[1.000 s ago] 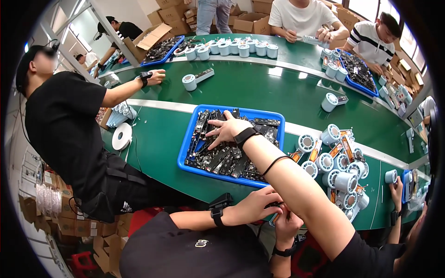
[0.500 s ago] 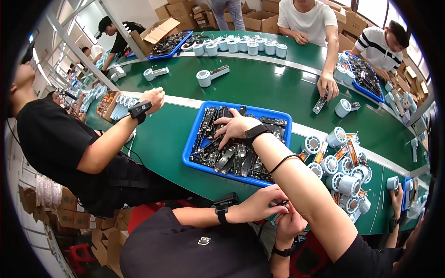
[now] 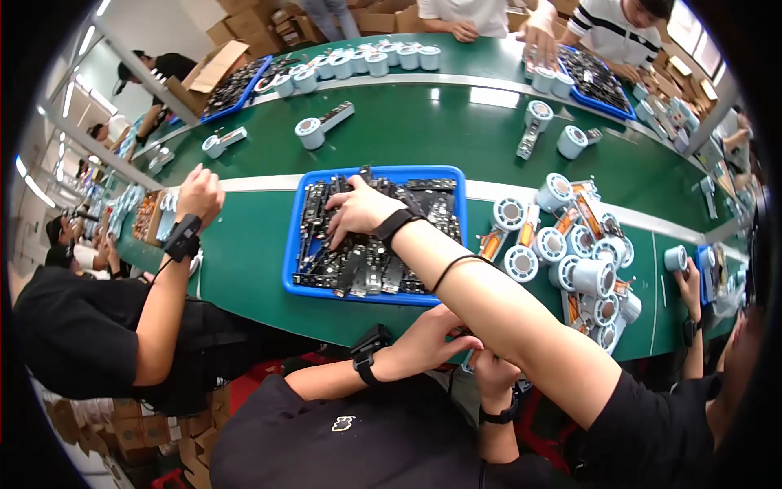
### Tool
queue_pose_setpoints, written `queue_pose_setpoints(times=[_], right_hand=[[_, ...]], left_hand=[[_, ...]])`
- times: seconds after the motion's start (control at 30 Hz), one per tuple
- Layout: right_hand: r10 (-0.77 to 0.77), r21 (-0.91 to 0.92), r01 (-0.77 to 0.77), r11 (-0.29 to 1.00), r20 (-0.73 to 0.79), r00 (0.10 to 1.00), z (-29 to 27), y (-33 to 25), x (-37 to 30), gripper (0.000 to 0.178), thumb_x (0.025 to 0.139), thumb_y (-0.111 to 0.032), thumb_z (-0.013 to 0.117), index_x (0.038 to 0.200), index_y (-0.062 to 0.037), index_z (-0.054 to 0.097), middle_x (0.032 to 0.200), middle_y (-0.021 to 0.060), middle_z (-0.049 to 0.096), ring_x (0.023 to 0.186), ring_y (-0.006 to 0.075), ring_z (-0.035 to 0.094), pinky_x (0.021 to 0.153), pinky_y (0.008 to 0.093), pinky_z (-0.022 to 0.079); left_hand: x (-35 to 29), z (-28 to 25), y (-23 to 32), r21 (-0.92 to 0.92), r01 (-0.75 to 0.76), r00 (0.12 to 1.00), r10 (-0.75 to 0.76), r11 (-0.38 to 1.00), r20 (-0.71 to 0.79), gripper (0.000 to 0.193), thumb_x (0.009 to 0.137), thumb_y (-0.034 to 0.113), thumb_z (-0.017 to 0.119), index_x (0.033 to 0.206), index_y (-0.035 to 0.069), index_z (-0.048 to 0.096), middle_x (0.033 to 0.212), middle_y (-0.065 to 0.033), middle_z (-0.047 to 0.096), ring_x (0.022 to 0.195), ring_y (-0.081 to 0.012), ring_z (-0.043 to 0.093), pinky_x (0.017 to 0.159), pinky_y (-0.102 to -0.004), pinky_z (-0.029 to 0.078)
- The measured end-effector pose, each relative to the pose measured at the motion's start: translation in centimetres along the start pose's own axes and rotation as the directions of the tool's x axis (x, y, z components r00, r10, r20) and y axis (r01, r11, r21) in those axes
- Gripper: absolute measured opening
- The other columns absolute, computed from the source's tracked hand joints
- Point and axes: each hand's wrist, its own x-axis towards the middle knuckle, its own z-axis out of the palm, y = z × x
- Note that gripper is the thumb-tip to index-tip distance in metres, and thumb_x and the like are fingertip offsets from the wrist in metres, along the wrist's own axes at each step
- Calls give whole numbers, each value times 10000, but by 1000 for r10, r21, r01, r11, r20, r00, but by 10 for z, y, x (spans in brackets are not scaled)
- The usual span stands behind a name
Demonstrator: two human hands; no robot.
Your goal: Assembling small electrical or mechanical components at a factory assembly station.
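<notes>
Near the table's front edge, my left hand (image 3: 417, 344) is closed, with its fingertips and a small dark piece partly hidden behind a co-worker's forearm (image 3: 497, 301). My right hand (image 3: 495, 376) is beside it, closed around a light blue and orange part (image 3: 470, 359) of which only a sliver shows. Both my wrists wear black bands. Beyond my hands is a blue tray (image 3: 291, 244) heaped with black circuit boards (image 3: 371, 269). The co-worker's hand (image 3: 358, 210), reaching across from the right, rests with spread fingers on the boards.
Light blue handheld fan bodies (image 3: 595, 277) with orange cells are piled right of the tray. Several more fans (image 3: 310, 133) lie on the green belt (image 3: 407, 130) beyond a metal rail. At left, another worker's raised hand (image 3: 200, 196) is near the tray; people work across the belt.
The whole view has shifted, moving the tray left. Across the belt, a worker's hand has left a fan and drawn back toward the far tray. My hands stay close together, fingers slightly shifted.
</notes>
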Motion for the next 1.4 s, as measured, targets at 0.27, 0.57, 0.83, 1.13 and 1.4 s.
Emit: queue_pose_setpoints(times=[0.27,0.57,0.83,1.13,1.4], right_hand=[[84,-86,-96,992,-139,987,28,-16,13,216,903,-437,652,1049,-446,812,1238,-166,731,1287,135,560,1077,576,306],[93,-174,-160,972,-342,935,23,-24,-5,196,854,-470,659,920,-421,837,1021,-161,769,1108,95,625,1011,495,376],[220,-235,-290,928,-282,934,-35,-60,-8,188,809,-477,717,769,-330,826,746,-100,714,829,148,682,826,406,436],[174,-315,-299,901,-369,913,-69,-70,-32,196,796,-488,741,738,-315,813,717,-88,709,800,158,689,788,366,449],[275,-465,-290,836,-101,956,-135,-78,-66,120,911,-245,706,892,-259,824,862,-70,736,916,180,692,946,380,449]], left_hand=[[1,10,-18,94,-48,997,54,994,-62,279,925,30,718,1185,-55,663,1145,-195,718,1091,-291,719,844,-373,596],[6,1,-11,-6,-34,993,34,999,111,369,946,67,717,1282,-51,621,1257,-204,692,1170,-314,689,936,-407,576],[10,-18,-17,222,-252,945,190,942,266,517,970,186,718,1423,0,551,1419,-204,608,1361,-380,544,1132,-469,420],[6,-29,14,222,-199,959,143,955,246,557,955,167,720,1451,2,525,1446,-219,576,1377,-387,522,1148,-465,405],[12,-16,0,484,-359,933,327,798,154,389,891,88,735,1265,13,660,1249,-175,683,1220,-393,615,1007,-454,515]])
